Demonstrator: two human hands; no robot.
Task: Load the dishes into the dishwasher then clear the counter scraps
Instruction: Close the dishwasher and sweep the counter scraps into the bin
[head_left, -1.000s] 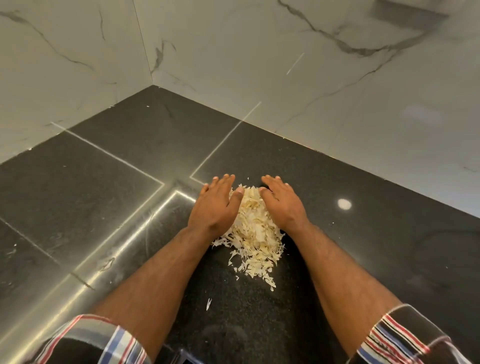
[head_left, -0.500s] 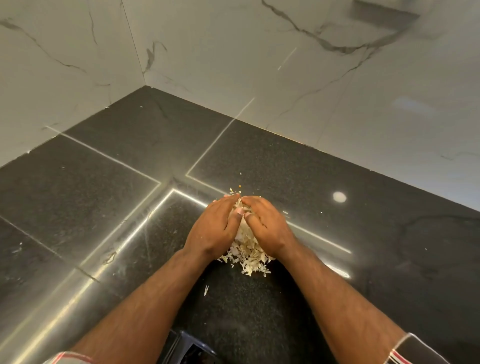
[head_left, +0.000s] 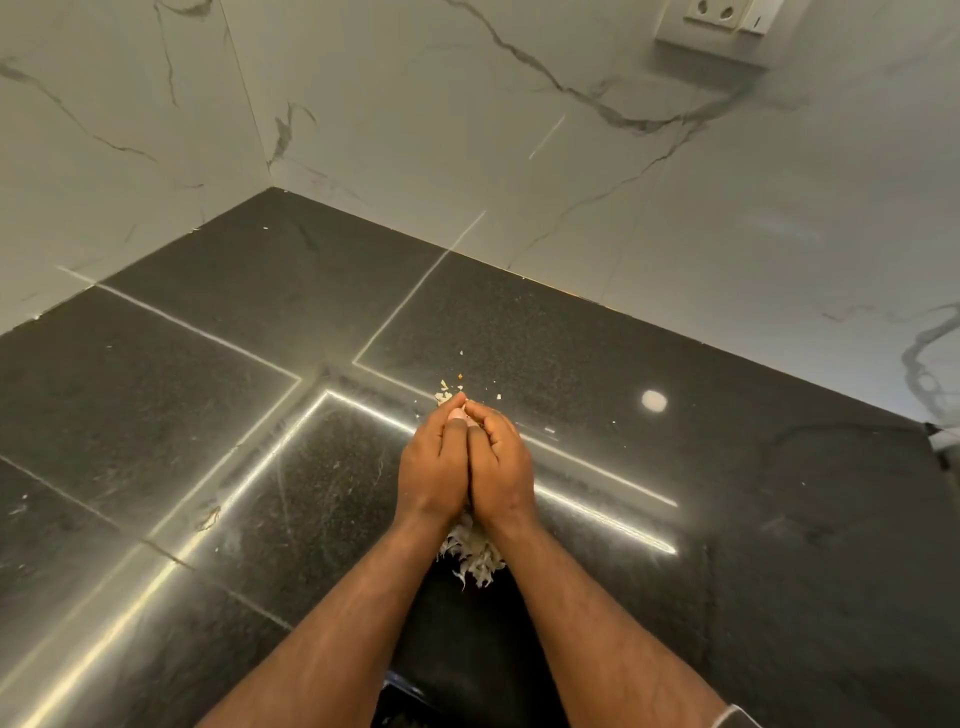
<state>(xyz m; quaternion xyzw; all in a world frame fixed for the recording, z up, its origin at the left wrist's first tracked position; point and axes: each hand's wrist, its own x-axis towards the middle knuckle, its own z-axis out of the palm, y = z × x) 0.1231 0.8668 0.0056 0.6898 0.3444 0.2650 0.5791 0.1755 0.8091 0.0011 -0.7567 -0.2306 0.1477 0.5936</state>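
Observation:
My left hand (head_left: 434, 467) and my right hand (head_left: 501, 467) are pressed together side by side over the black counter (head_left: 208, 415), cupped around a pile of pale, flaky scraps (head_left: 475, 558). Most of the pile is hidden between my palms; a tuft of flakes sticks out below my wrists. A few small crumbs (head_left: 452, 387) lie on the counter just beyond my fingertips. No dishes or dishwasher are in view.
The counter sits in a corner of white marble-look walls (head_left: 467, 130). A wall socket (head_left: 719, 21) is at the top right. A dark object (head_left: 402, 686) shows at the counter's near edge between my forearms.
My hands have closed together from either side of the spread pile, gathering the scraps between the palms. A few crumbs stayed behind on the counter.

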